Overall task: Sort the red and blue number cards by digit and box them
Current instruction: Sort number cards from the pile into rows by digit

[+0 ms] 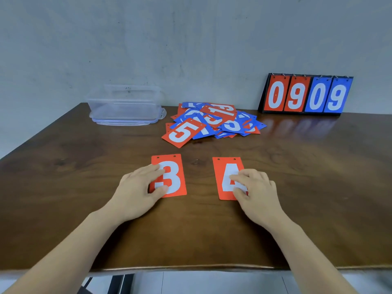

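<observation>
Two red number cards lie flat side by side on the wooden table [63, 187]. My left hand [137, 192] rests on the left edge of the red 3 card [172, 177], fingers and thumb touching it. My right hand [254, 192] rests on the lower right of the red 4 card [224, 177], fingers laid over the digit. Behind them is a loose pile of red and blue number cards [214, 122], with a red 5 card [183, 132] at its front left. A clear plastic box [125, 102] sits on its lid at the back left.
A black flip scoreboard [305, 94] showing 0 9 0 9 stands at the back right against the grey wall. The table's front edge runs just below my forearms. Bare wood lies left and right of the two cards.
</observation>
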The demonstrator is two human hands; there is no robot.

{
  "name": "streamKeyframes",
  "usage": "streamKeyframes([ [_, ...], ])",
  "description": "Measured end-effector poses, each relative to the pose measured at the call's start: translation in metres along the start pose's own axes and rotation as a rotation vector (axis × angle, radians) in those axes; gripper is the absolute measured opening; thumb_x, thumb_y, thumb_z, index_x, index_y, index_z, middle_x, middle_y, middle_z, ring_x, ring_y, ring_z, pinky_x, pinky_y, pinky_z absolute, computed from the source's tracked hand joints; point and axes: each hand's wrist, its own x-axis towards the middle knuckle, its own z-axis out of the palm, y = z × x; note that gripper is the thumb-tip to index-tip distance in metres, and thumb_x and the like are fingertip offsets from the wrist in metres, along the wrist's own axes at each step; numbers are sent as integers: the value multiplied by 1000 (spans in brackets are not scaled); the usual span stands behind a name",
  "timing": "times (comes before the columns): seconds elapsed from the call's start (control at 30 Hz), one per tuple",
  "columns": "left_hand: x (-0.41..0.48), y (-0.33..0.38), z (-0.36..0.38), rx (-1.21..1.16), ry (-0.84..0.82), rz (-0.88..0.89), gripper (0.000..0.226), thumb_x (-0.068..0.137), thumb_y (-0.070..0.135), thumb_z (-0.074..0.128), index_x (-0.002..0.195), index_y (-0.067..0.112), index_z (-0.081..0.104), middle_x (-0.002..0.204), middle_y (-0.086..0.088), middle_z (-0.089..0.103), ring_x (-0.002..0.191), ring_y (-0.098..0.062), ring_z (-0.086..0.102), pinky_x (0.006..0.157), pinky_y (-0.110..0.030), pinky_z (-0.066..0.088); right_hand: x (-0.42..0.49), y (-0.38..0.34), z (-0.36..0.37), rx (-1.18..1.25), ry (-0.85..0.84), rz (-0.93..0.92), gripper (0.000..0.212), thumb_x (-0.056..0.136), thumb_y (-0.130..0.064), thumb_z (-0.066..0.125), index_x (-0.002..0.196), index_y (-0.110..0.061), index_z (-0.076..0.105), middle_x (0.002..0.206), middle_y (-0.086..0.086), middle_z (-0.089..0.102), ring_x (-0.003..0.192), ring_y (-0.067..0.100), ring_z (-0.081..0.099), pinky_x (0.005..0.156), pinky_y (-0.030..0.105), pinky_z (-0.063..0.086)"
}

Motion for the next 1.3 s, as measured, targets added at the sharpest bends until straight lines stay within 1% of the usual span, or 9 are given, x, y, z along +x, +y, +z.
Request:
streamKeyframes([
  [0.13, 6, -7, -2, -8, -4, 41, 55, 89, 55, 53, 140, 34, 46, 151, 15, 36, 142, -5, 26, 119, -40, 20, 12, -15, 6, 13, -26, -72, 35, 97, -28, 47, 129, -39, 55, 138, -14, 42, 126, 9, 31, 88, 23, 16],
  [0.27, 8, 5, 5, 11, 2, 83, 68, 81, 71, 41, 140, 37, 46, 150, 19, 35, 141, -2, 26, 116, -33, 15, 12, -24, 13, -26, -16, -117, 35, 98, -33, 44, 132, -42, 52, 141, -14, 39, 128, 7, 29, 89, 24, 16],
  [0.37, 13, 12, 10, 39, -6, 87, 58, 89, 62, 49, 142, 39, 42, 151, 20, 32, 141, 0, 23, 116, -32, 13, 12, -22, 13, -23, -3, -106, 35, 99, -35, 43, 133, -41, 51, 142, -14, 39, 129, 6, 29, 95, 25, 20],
  [0.43, 15, 14, 10, 47, -16, 78, 57, 90, 59, 49, 142, 39, 40, 152, 20, 31, 141, 0, 22, 117, -33, 13, 12, -22, 13, -18, 5, -101, 35, 99, -36, 44, 133, -41, 51, 142, -14, 40, 129, 6, 29, 97, 25, 21],
  [0.5, 15, 14, 10, 47, -24, 73, 57, 90, 59, 49, 142, 40, 39, 152, 20, 30, 142, -1, 22, 117, -34, 13, 12, -22, 13, -25, 8, -104, 35, 99, -36, 44, 133, -41, 51, 142, -14, 40, 129, 6, 29, 97, 25, 21],
  [0.63, 16, 14, 10, 53, -36, 71, 57, 90, 59, 49, 142, 40, 40, 152, 21, 30, 142, -1, 23, 117, -34, 13, 12, -20, 14, -19, 5, -99, 35, 99, -36, 45, 133, -41, 52, 141, -14, 40, 128, 6, 29, 91, 22, 16],
  [0.83, 22, 20, 14, 57, -60, 78, 58, 89, 60, 49, 143, 40, 38, 153, 19, 30, 142, -3, 24, 117, -36, 14, 12, -14, 12, 24, -7, -69, 33, 98, -33, 49, 130, -39, 55, 140, -14, 42, 129, 6, 28, 99, 26, 23],
  [1.03, 34, 41, 26, 55, -78, 128, 58, 90, 61, 49, 143, 39, 39, 153, 17, 31, 142, -4, 25, 117, -36, 16, 10, 14, -4, 66, -3, 9, 32, 97, -26, 52, 126, -37, 59, 136, -13, 46, 127, 8, 32, 96, 25, 22],
  [1.3, 35, 46, 30, 24, -53, 148, 56, 89, 61, 50, 141, 39, 43, 152, 18, 33, 141, -2, 26, 117, -36, 17, 9, 15, -2, 30, 27, -15, 32, 97, -28, 51, 126, -38, 59, 136, -13, 46, 126, 8, 33, 93, 25, 20],
])
